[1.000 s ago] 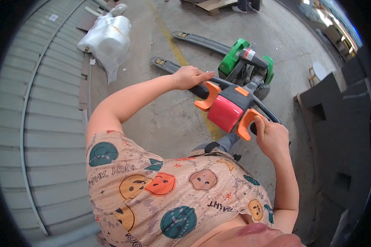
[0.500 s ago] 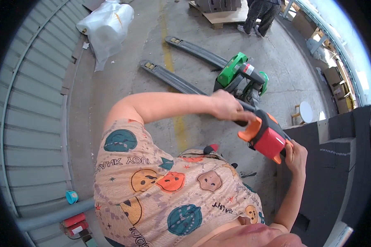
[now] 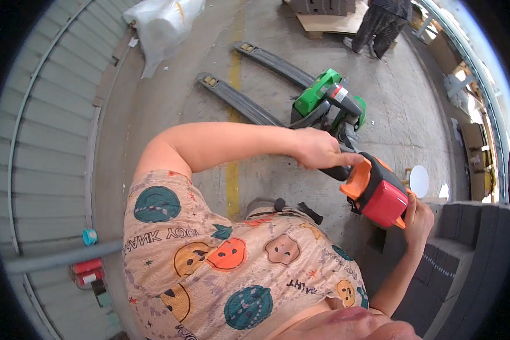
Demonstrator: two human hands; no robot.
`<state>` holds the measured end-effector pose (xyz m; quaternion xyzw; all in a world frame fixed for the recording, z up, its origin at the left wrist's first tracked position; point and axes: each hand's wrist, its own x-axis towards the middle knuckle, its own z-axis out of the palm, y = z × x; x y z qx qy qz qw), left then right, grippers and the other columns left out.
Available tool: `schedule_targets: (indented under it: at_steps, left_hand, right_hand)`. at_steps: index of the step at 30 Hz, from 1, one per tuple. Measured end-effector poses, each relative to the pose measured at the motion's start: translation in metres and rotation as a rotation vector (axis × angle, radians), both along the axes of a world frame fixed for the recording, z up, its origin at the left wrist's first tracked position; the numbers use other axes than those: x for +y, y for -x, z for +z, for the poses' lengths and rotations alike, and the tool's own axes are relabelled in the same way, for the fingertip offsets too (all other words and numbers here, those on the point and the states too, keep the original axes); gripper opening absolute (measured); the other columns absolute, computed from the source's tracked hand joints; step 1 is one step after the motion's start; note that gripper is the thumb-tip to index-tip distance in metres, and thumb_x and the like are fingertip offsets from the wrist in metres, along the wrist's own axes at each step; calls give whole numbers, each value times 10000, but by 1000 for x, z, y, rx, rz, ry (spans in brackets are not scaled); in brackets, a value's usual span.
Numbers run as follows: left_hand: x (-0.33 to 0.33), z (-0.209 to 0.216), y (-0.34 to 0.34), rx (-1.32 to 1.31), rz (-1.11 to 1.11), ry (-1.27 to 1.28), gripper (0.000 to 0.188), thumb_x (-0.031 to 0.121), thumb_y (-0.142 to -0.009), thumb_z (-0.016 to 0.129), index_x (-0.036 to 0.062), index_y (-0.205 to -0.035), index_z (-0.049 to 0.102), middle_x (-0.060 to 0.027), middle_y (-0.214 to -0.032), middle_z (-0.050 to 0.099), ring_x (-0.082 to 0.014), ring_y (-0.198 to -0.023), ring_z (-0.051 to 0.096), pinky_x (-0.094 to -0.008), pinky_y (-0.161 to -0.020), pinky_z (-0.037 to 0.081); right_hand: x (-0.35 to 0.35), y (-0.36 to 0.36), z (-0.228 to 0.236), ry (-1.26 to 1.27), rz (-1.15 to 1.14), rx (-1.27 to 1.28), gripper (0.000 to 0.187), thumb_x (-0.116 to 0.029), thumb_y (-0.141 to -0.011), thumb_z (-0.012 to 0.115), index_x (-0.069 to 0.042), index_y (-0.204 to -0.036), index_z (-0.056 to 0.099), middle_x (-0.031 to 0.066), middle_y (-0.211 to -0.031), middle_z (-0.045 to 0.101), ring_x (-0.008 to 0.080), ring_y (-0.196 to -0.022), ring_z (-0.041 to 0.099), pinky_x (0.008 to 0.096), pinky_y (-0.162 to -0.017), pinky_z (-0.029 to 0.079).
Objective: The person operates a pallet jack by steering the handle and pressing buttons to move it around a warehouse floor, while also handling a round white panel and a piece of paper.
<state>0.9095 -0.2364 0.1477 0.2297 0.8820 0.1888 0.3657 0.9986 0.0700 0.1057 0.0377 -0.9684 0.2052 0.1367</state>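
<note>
An electric pallet truck with a green body (image 3: 310, 101) and two dark forks (image 3: 241, 101) stands on the concrete floor, forks pointing to the far left. Its tiller head (image 3: 383, 203), red and black with orange levers (image 3: 357, 180), is tilted near my chest. My left hand (image 3: 317, 148) closes round the black grip on its left side, with a finger stretched onto the orange lever. On the opposite side, my right hand (image 3: 418, 221) grips the head's edge beside the other orange part. The undersides of both hands are hidden.
Dark grey blocks (image 3: 456, 238) are stacked close at my right, with a white round stool (image 3: 418, 181) just beyond. Another person (image 3: 379, 25) stands at the far right by a loaded pallet (image 3: 328, 22). A plastic-film roll (image 3: 167, 25) lies far left, near the ribbed wall (image 3: 51, 113).
The whole view has shifted slightly. The tiller head and both my hands now appear a little further right and lower. My left finger now rests more plainly along the orange lever.
</note>
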Motion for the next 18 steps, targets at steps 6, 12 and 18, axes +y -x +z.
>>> schedule_targets:
  at_steps: [6,12,18]
  left_hand:
    - [-55,-7,20,69,102,-50,868,766,-825,263,-2,-661,631,-119,-587,583,-243,-613,615,-346,-627,486]
    - [-74,6,14,43,220,-31,844,768,-821,282,11,-693,632,-94,-559,559,-206,-547,592,-326,-577,486]
    - [-47,-1,-10,310,12,14,864,746,-846,121,80,-881,671,-188,-844,652,-337,-825,640,-397,-718,498]
  right_hand:
    - [-45,20,3,-43,3,-64,647,-514,-946,333,-3,-721,660,206,-556,532,372,-570,563,425,-544,412]
    - [-62,36,5,-18,24,-64,656,-529,-937,356,14,-721,653,206,-511,509,362,-527,552,420,-520,396]
    - [-15,45,17,28,178,9,555,-483,-910,440,14,-789,657,215,-571,527,362,-555,553,402,-523,388]
